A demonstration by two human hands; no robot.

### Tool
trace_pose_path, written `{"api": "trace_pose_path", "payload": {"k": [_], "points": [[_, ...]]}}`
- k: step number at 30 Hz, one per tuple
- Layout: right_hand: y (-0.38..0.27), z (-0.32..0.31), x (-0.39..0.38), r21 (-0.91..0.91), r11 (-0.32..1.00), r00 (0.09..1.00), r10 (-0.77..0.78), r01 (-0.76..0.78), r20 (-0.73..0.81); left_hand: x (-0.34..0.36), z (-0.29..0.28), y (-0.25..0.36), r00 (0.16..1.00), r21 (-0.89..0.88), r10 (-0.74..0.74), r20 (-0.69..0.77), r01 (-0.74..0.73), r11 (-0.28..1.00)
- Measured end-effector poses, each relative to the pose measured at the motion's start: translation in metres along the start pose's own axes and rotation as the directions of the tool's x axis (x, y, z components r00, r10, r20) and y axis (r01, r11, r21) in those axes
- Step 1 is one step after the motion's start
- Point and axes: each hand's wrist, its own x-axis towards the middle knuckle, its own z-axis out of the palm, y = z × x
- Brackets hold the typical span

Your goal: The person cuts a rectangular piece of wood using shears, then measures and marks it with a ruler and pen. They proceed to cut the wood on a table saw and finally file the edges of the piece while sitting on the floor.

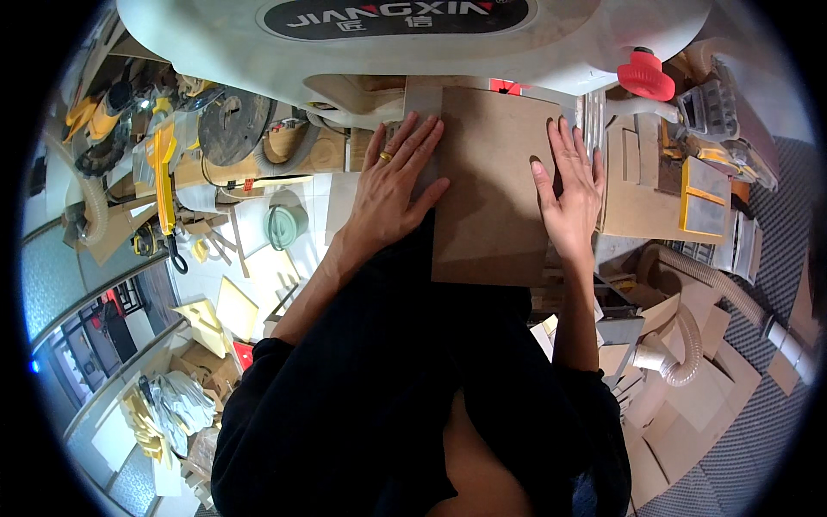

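A flat brown rectangular board point(493, 194), like fibreboard, lies in front of me with its far edge under the white machine body point(345, 65). My left hand point(401, 177) is at the board's left edge, palm down, fingers stretched; its thumb tip reaches the board and a ring sits on one finger. Along the right edge lies my right hand point(571, 189), fingers extended forward and thumb apart, resting on the board. Neither hand grips anything. A grey metal surface point(422, 95) shows beside the board's far left corner; whatever is beneath the machine's overhang is hidden.
A red knob point(646, 76) juts from the machine at right. Power tools, including a yellow one point(161, 164), crowd the left bench. Below it stands a green bucket point(284, 226). Offcuts and a ribbed hose point(689, 345) lie to the right, near a yellow-edged case point(704, 198).
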Motion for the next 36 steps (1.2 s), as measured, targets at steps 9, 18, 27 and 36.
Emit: {"api": "trace_pose_path", "payload": {"k": [9, 18, 27, 36], "points": [[-0.001, 0.0, 0.001, -0.025, 0.999, 0.999, -0.023, 0.023, 0.026, -0.002, 0.0, -0.002, 0.999, -0.014, 0.004, -0.039, -0.005, 1.0], [-0.01, -0.021, -0.059, 0.31, 0.911, 0.88, 0.365, -0.271, -0.304, -0.031, -0.001, -0.075, 0.655, -0.284, -0.237, -0.718, 0.036, 0.958], [-0.074, 0.014, -0.105, 0.721, 0.34, 0.69, 0.676, -0.604, 0.259, 0.0, -0.015, -0.176, 0.885, -0.158, -0.049, -0.463, -0.028, 0.987], [-0.218, 0.072, -0.154, 0.934, 0.197, 0.456, 0.889, -0.298, -0.042, -0.041, -0.036, -0.178, 0.934, -0.641, 0.014, -0.357, -0.255, 0.724]]}}
